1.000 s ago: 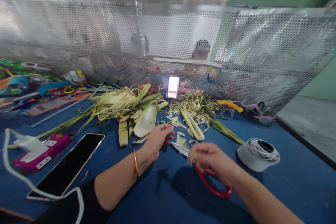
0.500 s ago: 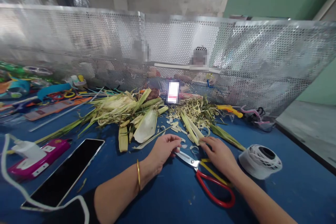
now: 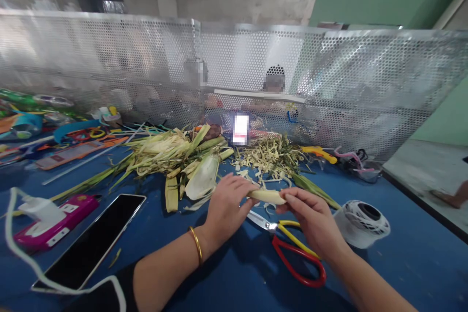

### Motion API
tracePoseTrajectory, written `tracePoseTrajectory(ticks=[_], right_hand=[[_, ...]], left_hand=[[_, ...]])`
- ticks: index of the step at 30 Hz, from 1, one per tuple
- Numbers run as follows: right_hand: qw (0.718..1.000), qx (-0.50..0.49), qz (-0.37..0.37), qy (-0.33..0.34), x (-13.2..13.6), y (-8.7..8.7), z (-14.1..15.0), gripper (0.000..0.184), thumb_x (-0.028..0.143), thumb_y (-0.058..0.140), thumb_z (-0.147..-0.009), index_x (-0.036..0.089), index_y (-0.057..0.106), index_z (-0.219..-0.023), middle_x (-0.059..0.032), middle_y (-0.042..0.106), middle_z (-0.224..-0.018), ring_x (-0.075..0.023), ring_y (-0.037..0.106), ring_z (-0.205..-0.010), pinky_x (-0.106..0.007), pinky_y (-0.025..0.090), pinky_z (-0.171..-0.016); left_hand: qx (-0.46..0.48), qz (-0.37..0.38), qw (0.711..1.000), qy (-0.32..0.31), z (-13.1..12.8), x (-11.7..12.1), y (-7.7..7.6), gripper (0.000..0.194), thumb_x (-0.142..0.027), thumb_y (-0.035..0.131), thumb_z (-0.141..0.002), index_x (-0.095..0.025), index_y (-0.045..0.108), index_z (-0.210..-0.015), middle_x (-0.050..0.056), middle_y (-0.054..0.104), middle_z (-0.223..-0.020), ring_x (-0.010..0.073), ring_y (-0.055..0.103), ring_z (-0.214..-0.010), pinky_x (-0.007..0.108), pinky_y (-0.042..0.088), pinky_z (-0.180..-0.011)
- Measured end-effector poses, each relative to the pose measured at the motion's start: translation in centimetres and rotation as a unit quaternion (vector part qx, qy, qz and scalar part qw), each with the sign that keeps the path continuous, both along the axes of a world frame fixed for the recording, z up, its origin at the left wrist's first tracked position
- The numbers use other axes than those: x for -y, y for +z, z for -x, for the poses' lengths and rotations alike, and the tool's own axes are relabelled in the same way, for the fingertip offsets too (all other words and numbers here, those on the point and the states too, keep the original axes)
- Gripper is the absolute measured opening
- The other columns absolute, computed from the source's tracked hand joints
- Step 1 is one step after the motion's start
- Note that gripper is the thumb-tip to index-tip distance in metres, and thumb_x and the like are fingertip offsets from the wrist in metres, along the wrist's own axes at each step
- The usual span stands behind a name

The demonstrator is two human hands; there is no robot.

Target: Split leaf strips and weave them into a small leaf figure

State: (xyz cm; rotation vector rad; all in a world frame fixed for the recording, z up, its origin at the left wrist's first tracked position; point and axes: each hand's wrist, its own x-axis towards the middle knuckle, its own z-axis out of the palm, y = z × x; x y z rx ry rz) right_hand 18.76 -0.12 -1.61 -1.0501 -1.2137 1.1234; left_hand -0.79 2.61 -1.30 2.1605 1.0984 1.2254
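Observation:
A pale, narrow husk strip [image 3: 268, 197] stretches sideways between my two hands, above the scissors. My left hand [image 3: 227, 204] closes on its left end, thumb below and fingers over the top. At the right end, my right hand [image 3: 310, 214] pinches the strip between thumb and fingertips. Under the hands lie the scissors [image 3: 271, 227], with one red and one yellow handle; part of a blade is hidden by my left hand. A heap of long green-yellow husks [image 3: 164, 153] lies beyond my left hand. Curly trimmed scraps [image 3: 272, 156] are piled beyond the strip.
To the right stands a cone of white thread [image 3: 361, 224]. A smartphone [image 3: 93, 239] and a magenta power strip [image 3: 54, 222] with a white cable lie at left. A perforated metal screen [image 3: 146, 68] borders the far side; blurred people sit behind it. Yellow-handled tool [image 3: 319, 153] beside scraps.
My right hand has lifted the husk strip off the scrap area and brought it crosswise toward me. My left hand has left the scissors' blade tip and taken the strip's other end.

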Motion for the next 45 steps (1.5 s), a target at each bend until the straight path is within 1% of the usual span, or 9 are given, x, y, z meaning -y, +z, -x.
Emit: tracePoseTrajectory(ticks=[9, 15, 20, 24, 26, 29, 33, 41, 45], right_hand=[[0.998, 0.021, -0.029, 0.059, 0.7, 0.4, 1.3, 0.046, 0.049, 0.076, -0.068, 0.024, 0.068, -0.106, -0.0087, 0.069, -0.114, -0.0258, 0.061, -0.109, -0.042, 0.044, -0.098], [0.986, -0.025, 0.086, 0.141, 2.5, -0.3, 4.0, 0.037, 0.050, 0.077, -0.066, 0.017, 0.069, -0.081, -0.0046, 0.069, -0.075, -0.0154, 0.061, -0.067, -0.028, 0.049, -0.067], [0.981, -0.056, 0.172, 0.072, 1.9, -0.9, 3.7, 0.035, 0.044, 0.081, -0.060, 0.017, 0.061, -0.068, 0.0019, 0.057, -0.059, -0.0093, 0.048, -0.051, -0.022, 0.041, -0.053], [0.990, 0.067, 0.090, 0.083, 1.2, -0.1, 2.2, 0.030, 0.049, 0.064, -0.076, 0.018, 0.064, -0.076, 0.0003, 0.058, -0.063, -0.0123, 0.051, -0.055, -0.025, 0.042, -0.056], [0.959, 0.239, -0.002, 0.150, 1.3, 0.4, 1.7, 0.023, 0.042, 0.062, -0.080, 0.020, 0.067, -0.082, -0.0014, 0.062, -0.076, -0.0143, 0.055, -0.066, -0.026, 0.043, -0.063], [0.832, 0.450, -0.103, 0.306, 2.1, 0.6, 1.9, 0.024, 0.033, 0.075, -0.071, 0.022, 0.070, -0.092, -0.0021, 0.062, -0.090, -0.0164, 0.057, -0.078, -0.025, 0.042, -0.068], [0.746, 0.526, -0.131, 0.387, 3.5, 0.5, 3.3, 0.007, 0.016, 0.069, -0.077, 0.020, 0.068, -0.082, -0.0004, 0.059, -0.086, -0.0137, 0.056, -0.075, -0.022, 0.038, -0.065], [0.841, 0.227, 0.097, 0.481, 3.4, 1.4, 1.7, 0.013, 0.025, 0.066, -0.075, 0.017, 0.062, -0.066, 0.0046, 0.052, -0.062, -0.0073, 0.045, -0.054, -0.018, 0.034, -0.050], [0.978, -0.001, 0.121, 0.169, -0.5, 0.8, -1.2, 0.023, 0.040, 0.072, -0.070, 0.020, 0.061, -0.067, 0.0056, 0.051, -0.055, -0.0076, 0.045, -0.048, -0.020, 0.039, -0.048]], left_hand=[[0.332, 0.276, 0.900, -0.054, 0.0, 1.4, 3.3, 0.020, -0.033, 0.073, -0.068, -0.017, 0.063, -0.076, 0.001, 0.063, -0.068, 0.0118, 0.055, -0.059, 0.023, 0.045, -0.056], [0.389, 0.469, 0.790, -0.072, -0.8, 1.3, 1.9, 0.024, -0.026, 0.076, -0.064, -0.016, 0.059, -0.077, -0.001, 0.061, -0.061, 0.0105, 0.054, -0.052, 0.023, 0.045, -0.050], [0.382, 0.501, 0.772, -0.082, -1.0, 0.7, 0.6, 0.021, -0.028, 0.075, -0.067, -0.014, 0.065, -0.078, 0.003, 0.065, -0.069, 0.0112, 0.057, -0.057, 0.023, 0.047, -0.056], [0.415, 0.493, 0.763, -0.050, -0.6, -0.1, 0.9, 0.009, -0.021, 0.070, -0.072, -0.014, 0.067, -0.076, 0.003, 0.067, -0.073, 0.0117, 0.060, -0.061, 0.023, 0.048, -0.061], [0.465, 0.492, 0.736, -0.011, -0.2, -0.7, 1.2, 0.006, -0.018, 0.063, -0.077, -0.014, 0.066, -0.074, 0.002, 0.066, -0.066, 0.0109, 0.059, -0.057, 0.021, 0.047, -0.058], [0.517, 0.496, 0.696, 0.051, 0.5, -1.8, 1.6, 0.013, -0.016, 0.057, -0.081, -0.013, 0.062, -0.069, 0.000, 0.061, -0.056, 0.0090, 0.054, -0.047, 0.019, 0.044, -0.051], [0.543, 0.493, 0.676, 0.072, 1.1, -2.7, 1.9, 0.011, -0.016, 0.054, -0.081, -0.014, 0.060, -0.071, 0.000, 0.061, -0.055, 0.0106, 0.056, -0.047, 0.021, 0.047, -0.052], [0.565, 0.466, 0.675, 0.092, 2.1, -2.8, 3.4, 0.009, -0.017, 0.054, -0.079, -0.015, 0.057, -0.071, -0.002, 0.057, -0.047, 0.0101, 0.048, -0.035, 0.021, 0.041, -0.039], [0.589, 0.430, 0.674, 0.117, 2.8, -3.2, 3.9, 0.006, -0.019, 0.053, -0.077, -0.016, 0.055, -0.072, -0.002, 0.054, -0.043, 0.0109, 0.046, -0.032, 0.021, 0.037, -0.032]])
